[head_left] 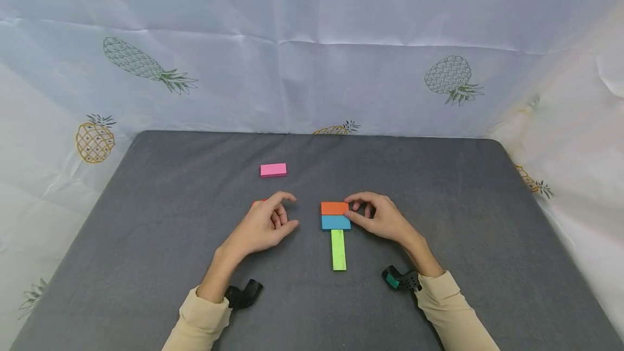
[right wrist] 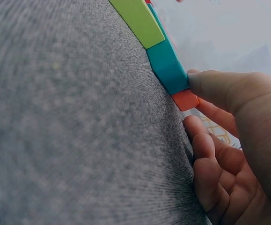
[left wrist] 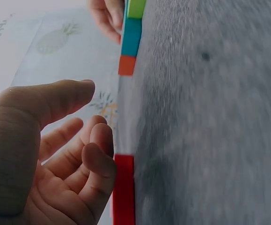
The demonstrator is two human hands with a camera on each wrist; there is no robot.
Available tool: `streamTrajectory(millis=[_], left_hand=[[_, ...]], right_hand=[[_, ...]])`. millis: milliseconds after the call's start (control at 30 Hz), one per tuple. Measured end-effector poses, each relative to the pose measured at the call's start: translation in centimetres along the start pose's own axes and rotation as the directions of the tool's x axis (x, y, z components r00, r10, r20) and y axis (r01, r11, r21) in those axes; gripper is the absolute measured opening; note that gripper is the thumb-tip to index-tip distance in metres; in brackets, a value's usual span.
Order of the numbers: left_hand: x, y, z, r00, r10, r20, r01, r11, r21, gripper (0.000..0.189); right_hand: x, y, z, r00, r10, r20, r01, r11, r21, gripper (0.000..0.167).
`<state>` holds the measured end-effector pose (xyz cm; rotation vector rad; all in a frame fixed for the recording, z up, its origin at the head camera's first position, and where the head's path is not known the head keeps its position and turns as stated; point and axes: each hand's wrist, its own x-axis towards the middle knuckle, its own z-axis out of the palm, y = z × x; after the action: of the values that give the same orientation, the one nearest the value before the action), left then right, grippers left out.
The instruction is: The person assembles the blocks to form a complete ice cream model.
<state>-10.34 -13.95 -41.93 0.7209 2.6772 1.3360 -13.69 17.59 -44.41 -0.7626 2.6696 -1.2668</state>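
On the grey table an orange block (head_left: 334, 208) lies against the far long side of a blue block (head_left: 336, 222). A lime green block (head_left: 338, 250) runs from the blue block's near side, making a T shape. My right hand (head_left: 382, 218) pinches the orange block's right end, index finger behind it and thumb at its seam with the blue block. In the right wrist view the thumb touches the blue block's corner. My left hand (head_left: 263, 223) is held loosely curved, holding nothing. It partly hides a red block (left wrist: 124, 190) next to its fingers.
A pink block (head_left: 273, 170) lies farther back, left of the middle. Black wrist devices (head_left: 245, 293) sit under both wrists. A white cloth (head_left: 302, 80) printed with pineapples hangs behind the grey table (head_left: 439, 172) and along its sides.
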Motion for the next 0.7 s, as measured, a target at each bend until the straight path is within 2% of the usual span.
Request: streamTrajectory(millis=[233, 400, 700], left_hand=[[-0.9, -0.9, -1.6, 0.999, -0.002, -0.054, 0.003, 1.000, 0.010, 0.041], [-1.3, -1.5, -3.0, 0.996, -0.028, -0.083, 0.030, 0.999, 0.026, 0.043], [-1.8, -2.8, -4.4, 0.993, -0.071, -0.092, 0.077, 0.995, 0.064, 0.045]], right_hand=[[0.0, 0.0, 0.0, 1.000, 0.008, 0.004, -0.008, 1.000, 0.001, 0.027], [0.0, 0.0, 0.0, 1.000, 0.005, 0.004, -0.005, 1.000, 0.004, 0.027], [0.1, 0.2, 0.0, 1.000, 0.009, 0.002, -0.009, 1.000, 0.005, 0.026]])
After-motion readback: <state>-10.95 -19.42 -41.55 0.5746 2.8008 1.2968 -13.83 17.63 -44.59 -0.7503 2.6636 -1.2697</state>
